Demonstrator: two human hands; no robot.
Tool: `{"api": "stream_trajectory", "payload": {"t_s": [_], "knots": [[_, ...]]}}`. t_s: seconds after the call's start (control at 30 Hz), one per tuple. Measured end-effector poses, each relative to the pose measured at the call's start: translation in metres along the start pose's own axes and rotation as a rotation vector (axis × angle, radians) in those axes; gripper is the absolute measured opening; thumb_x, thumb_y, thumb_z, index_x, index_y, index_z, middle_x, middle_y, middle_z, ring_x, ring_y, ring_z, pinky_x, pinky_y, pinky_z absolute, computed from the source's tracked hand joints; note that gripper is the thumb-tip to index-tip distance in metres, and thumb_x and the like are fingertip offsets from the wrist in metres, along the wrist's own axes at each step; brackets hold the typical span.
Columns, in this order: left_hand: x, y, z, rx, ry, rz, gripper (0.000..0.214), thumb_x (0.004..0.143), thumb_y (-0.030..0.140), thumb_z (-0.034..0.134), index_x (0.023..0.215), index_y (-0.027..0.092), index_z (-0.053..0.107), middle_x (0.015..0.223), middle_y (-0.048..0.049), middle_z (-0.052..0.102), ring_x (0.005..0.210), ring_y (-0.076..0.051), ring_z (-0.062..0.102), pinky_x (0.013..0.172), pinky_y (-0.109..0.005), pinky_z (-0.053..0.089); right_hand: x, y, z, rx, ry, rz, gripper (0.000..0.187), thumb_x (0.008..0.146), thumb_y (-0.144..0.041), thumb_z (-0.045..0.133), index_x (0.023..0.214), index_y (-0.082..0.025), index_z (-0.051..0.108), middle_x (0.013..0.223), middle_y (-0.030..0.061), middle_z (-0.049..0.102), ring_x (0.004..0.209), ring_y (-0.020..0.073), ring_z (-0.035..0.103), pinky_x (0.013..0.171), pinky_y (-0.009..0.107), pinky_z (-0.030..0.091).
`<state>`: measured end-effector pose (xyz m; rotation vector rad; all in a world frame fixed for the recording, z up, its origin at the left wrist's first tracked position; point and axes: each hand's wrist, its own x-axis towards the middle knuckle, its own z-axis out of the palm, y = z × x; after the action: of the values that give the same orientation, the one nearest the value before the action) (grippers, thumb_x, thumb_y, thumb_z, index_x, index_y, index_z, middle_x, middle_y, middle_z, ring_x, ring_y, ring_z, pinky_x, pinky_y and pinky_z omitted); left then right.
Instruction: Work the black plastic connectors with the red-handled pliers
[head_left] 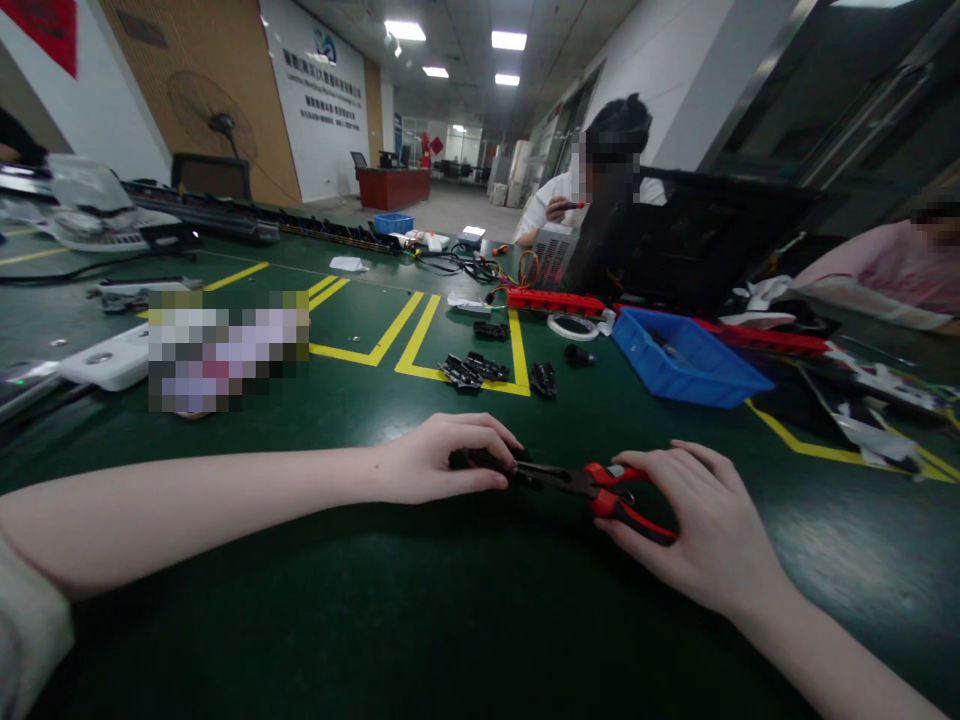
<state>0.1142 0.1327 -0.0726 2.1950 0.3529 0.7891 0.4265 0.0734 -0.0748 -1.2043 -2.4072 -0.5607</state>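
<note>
Red-and-black long-nose pliers (592, 480) are gripped by the handles in my right hand (697, 520), their jaws pointing left. My left hand (442, 455) pinches a small dark part (484, 460), mostly hidden by the fingers. The tips of the pliers reach this part at my left fingertips; whether the jaws clamp it I cannot tell. Beyond my hands, several black plastic pieces (487, 368) lie in and around a yellow-taped square, one of them (543, 378) just right of the tape. A short black cylindrical piece (579, 356) is farther right.
A blue bin (686, 360) with items inside stands at right, beside a white tape ring (574, 327). A red strip (559, 300) and a large black panel (697, 240) are behind. A white power strip (112, 355) lies left. Across the table sits a person (551, 205); another is far right.
</note>
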Motion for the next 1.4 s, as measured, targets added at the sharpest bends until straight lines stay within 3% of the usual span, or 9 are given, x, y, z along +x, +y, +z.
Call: {"api": "stream_trajectory", "payload": {"t_s": [0.47,0.73,0.97,1.4], "knots": [[-0.001,0.000,0.000,0.024,0.022,0.051,0.013,0.092,0.018,0.064,0.104,0.014,0.065,0.124,-0.0136,0.061,0.112,-0.021,0.062,0.098,-0.036,0.050,0.003,-0.001,-0.005,0.050,-0.015,-0.031,0.040,0.084,-0.052,0.060,0.106,-0.020,0.054,0.094,0.0076,0.070,0.082,0.0255,0.066,0.090,0.050,0.042],[-0.002,-0.001,0.003,0.041,0.046,0.104,0.023,0.093,0.016,0.062,0.116,0.016,0.059,0.123,-0.0130,0.060,0.115,-0.022,0.060,0.098,-0.037,0.051,0.002,-0.006,-0.007,0.082,-0.046,0.020,0.037,0.082,-0.049,0.064,0.105,-0.021,0.056,0.097,0.0065,0.071,0.085,0.0254,0.066,0.093,0.051,0.041],[-0.006,-0.001,0.004,-0.050,-0.044,-0.016,0.029,0.097,0.014,0.053,0.124,0.020,0.061,0.132,-0.0120,0.052,0.102,-0.018,0.065,0.078,-0.027,0.060,0.003,-0.010,-0.008,0.099,-0.102,0.083,0.036,0.081,-0.049,0.063,0.102,-0.021,0.059,0.096,0.0072,0.072,0.085,0.0261,0.067,0.093,0.053,0.042],[-0.001,-0.002,0.004,0.031,-0.036,-0.002,0.027,0.092,0.015,0.063,0.119,0.018,0.064,0.121,-0.0097,0.065,0.113,-0.019,0.062,0.099,-0.036,0.051,0.005,-0.013,-0.011,0.141,-0.142,0.164,0.037,0.078,-0.050,0.068,0.103,-0.023,0.062,0.099,0.0073,0.072,0.090,0.0271,0.066,0.094,0.054,0.045]]}}
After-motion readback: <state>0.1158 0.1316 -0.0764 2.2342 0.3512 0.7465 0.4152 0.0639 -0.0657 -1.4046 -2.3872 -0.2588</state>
